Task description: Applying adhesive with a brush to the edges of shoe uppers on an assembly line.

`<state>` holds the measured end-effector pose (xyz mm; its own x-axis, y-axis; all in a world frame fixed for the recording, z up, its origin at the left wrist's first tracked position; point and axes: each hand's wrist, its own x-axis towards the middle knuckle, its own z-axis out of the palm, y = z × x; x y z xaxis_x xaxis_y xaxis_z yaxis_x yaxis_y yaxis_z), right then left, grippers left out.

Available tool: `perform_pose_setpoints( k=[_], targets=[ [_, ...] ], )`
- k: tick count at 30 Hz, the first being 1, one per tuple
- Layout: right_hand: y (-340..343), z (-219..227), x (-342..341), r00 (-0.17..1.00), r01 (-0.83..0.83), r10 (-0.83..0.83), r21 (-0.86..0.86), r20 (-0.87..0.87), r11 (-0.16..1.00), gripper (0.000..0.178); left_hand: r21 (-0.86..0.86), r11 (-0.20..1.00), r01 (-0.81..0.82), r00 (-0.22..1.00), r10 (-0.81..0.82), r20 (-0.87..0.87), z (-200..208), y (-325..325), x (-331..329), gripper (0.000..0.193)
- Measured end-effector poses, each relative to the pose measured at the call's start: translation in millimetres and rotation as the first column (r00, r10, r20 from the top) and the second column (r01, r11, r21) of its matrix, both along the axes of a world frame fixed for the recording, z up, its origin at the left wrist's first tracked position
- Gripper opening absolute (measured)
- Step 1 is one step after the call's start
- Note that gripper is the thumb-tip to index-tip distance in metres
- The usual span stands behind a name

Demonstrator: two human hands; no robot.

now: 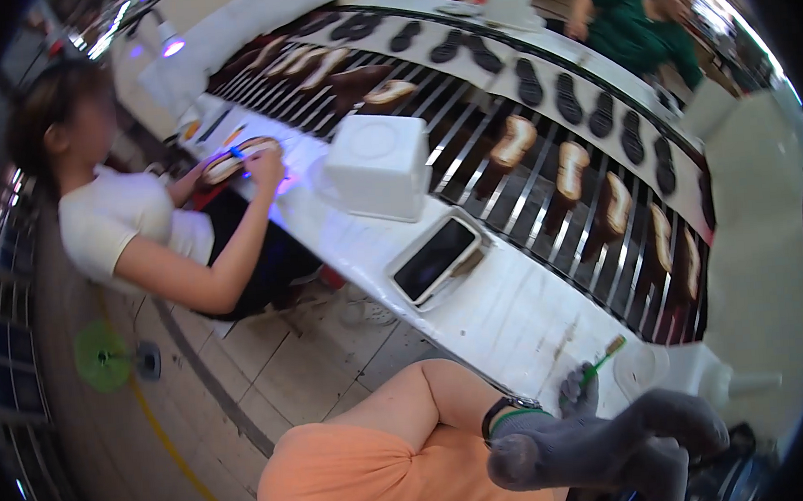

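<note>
Head view shows the left hand [611, 445], grey-gloved, in the foreground beside the white table [538, 334], fingers spread and bent; whether they hold anything, I cannot tell. Beyond it, what seems to be the right hand [577, 391], its forearm hidden, has gloved fingers closed around a slim green tool [603, 359], which slants up near a pale round dish [643, 369]. Shoe parts [572, 170] line the slatted conveyor [531, 212].

Matt cloth gloves [601, 446] — smooth plastic box [380, 173], shiny metal bars [540, 205], glossy dark screen [435, 260].
</note>
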<state>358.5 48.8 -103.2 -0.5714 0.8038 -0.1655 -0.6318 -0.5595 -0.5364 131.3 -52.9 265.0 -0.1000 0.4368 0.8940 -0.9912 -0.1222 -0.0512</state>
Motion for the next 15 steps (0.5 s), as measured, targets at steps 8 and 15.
perform_pose_setpoints(
  k=[8, 15],
  targets=[
    [15.3, 0.3, 7.3, 0.979, -0.133, 0.115, -0.097, -0.167, 0.986, 0.021, 0.44, 0.857, -0.27, 0.699, 0.488, -0.523, -25.4, 25.8, -40.0, 0.093],
    [9.8, 26.2, -5.2, 0.997, -0.076, 0.073, -0.23, -0.02, 0.97, 0.016, 0.491, 0.85, -0.19, -0.406, 0.387, -0.828, -132.6, 30.7, -34.0, 0.073]
  ],
)
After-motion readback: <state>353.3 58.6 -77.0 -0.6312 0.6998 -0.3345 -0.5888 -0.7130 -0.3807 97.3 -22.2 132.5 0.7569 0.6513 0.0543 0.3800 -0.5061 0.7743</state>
